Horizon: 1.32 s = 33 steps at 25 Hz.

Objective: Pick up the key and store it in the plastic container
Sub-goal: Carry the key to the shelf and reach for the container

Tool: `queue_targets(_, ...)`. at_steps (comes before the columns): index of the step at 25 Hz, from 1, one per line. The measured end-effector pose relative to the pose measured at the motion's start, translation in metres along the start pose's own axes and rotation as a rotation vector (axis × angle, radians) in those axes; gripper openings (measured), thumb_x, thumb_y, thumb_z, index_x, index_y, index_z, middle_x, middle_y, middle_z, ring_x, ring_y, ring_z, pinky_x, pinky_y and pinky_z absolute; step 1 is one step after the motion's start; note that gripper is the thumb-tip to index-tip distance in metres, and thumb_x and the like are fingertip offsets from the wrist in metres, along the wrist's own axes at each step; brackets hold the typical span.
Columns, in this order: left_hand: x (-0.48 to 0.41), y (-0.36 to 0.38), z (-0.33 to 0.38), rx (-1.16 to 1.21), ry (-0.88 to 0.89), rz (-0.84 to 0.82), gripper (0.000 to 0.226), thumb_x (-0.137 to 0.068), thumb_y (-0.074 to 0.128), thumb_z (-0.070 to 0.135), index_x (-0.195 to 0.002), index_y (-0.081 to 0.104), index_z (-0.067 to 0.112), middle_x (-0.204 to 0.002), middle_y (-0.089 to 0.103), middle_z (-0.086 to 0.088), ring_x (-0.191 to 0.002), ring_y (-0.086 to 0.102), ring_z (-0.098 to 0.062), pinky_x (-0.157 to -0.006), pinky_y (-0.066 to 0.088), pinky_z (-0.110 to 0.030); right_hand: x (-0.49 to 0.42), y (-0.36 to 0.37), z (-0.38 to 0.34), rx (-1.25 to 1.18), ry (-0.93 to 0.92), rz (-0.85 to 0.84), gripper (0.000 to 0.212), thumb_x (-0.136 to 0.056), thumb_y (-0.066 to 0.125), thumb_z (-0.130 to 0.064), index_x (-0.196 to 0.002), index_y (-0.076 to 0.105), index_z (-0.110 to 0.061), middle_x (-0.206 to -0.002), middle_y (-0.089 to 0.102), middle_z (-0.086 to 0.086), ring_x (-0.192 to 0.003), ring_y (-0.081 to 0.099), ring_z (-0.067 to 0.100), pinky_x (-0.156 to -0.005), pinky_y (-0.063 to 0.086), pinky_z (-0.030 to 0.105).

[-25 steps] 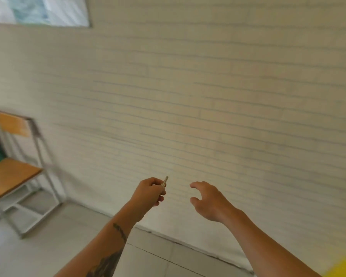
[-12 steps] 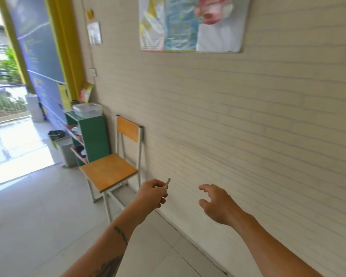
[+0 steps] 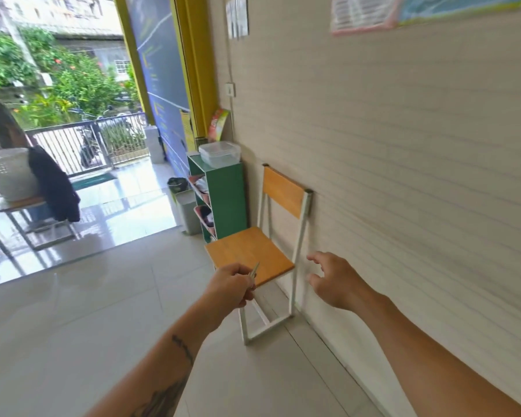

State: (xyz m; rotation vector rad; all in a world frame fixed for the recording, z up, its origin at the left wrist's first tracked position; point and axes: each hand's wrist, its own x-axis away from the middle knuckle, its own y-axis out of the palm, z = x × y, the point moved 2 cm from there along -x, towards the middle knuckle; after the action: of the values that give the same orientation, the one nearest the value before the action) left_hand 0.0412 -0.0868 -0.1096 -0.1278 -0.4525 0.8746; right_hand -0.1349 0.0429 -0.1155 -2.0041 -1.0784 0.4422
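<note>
A small metal key (image 3: 254,269) sticks up from my left hand (image 3: 233,284), which is closed around its lower end. My right hand (image 3: 333,278) floats beside it near the wall, fingers spread and curled, holding nothing. The clear plastic container (image 3: 220,153), with its lid on, sits on top of a green shelf unit (image 3: 227,197) against the wall, well beyond both hands.
A wooden chair with a white metal frame (image 3: 254,251) stands against the wall between my hands and the shelf. A grey bin (image 3: 188,210) sits left of the shelf. Tiled floor stretches left toward an open doorway, where a table holds a white basket (image 3: 8,173).
The view has swung left along the wall, bringing the chair, green shelf and container into sight and nearer. Both hands keep their pose, the key still in my left hand.
</note>
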Motion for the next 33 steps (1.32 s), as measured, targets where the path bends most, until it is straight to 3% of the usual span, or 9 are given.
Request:
queue_targets(5, -0.101, -0.065, 0.024, 0.046, -0.033, 0.121, 0.014, -0.093, 0.051, 0.003, -0.095, 0.064, 0.01, -0.09, 0.065, -0.015, -0.077, 0.062, -0.023, -0.074, 0.054, -0.033, -0.141, 0.024, -0.061, 0.013, -0.101, -0.083, 0.054, -0.092, 0.053, -0.029, -0.144, 0.042, -0.021, -0.148, 0.044, 0.003, -0.133, 0.044, 0.021, -0.107, 0.038, 0.035)
queue_targets(12, -0.246, -0.19, 0.029, 0.14, 0.028, 0.187, 0.016, -0.093, 0.051, 0.004, -0.093, 0.066, 0.009, -0.084, 0.066, -0.012, -0.071, 0.062, -0.021, -0.068, 0.053, -0.031, -0.304, 0.096, -0.159, 0.062, -0.181, -0.12, 0.055, -0.093, 0.049, -0.028, -0.147, 0.038, -0.022, -0.151, 0.04, -0.002, -0.135, 0.041, 0.02, -0.109, 0.037, 0.037)
queue_targets(17, -0.348, -0.296, 0.038, 0.093, 0.05, 0.122, 0.02, -0.092, 0.048, 0.001, -0.085, 0.065, 0.011, -0.08, 0.064, -0.012, -0.069, 0.059, -0.021, -0.061, 0.049, -0.027, -0.407, 0.149, -0.236, 0.058, -0.115, -0.085, 0.054, -0.094, 0.049, -0.028, -0.147, 0.038, -0.023, -0.152, 0.038, 0.0, -0.137, 0.039, 0.02, -0.11, 0.035, 0.036)
queue_targets(22, -0.443, -0.384, 0.063, 0.031, 0.072, 0.084, 0.015, -0.091, 0.051, 0.004, -0.092, 0.066, 0.007, -0.082, 0.065, -0.012, -0.069, 0.06, -0.021, -0.067, 0.05, -0.032, -0.502, 0.178, -0.303, 0.062, -0.066, -0.046, 0.053, -0.092, 0.05, -0.026, -0.145, 0.041, -0.02, -0.15, 0.041, 0.003, -0.135, 0.041, 0.022, -0.11, 0.035, 0.036)
queue_targets(27, -0.546, -0.435, 0.087, 0.047, 0.091, 0.051, 0.015, -0.09, 0.05, 0.0, -0.091, 0.064, 0.005, -0.082, 0.061, -0.015, -0.062, 0.056, -0.019, -0.058, 0.046, -0.026, -0.607, 0.2, -0.343, 0.069, -0.07, -0.013, 0.046, -0.091, 0.051, -0.026, -0.136, 0.05, -0.02, -0.141, 0.049, 0.003, -0.127, 0.048, 0.02, -0.103, 0.036, 0.031)
queue_targets(33, -0.685, -0.468, 0.123, 0.048, 0.091, 0.036, 0.018, -0.087, 0.051, -0.005, -0.085, 0.065, 0.007, -0.077, 0.061, -0.016, -0.061, 0.056, -0.022, -0.055, 0.045, -0.025, -0.76, 0.207, -0.368, 0.054, -0.081, 0.001, 0.056, -0.089, 0.049, -0.023, -0.144, 0.043, -0.015, -0.146, 0.046, 0.008, -0.133, 0.044, 0.023, -0.11, 0.034, 0.035)
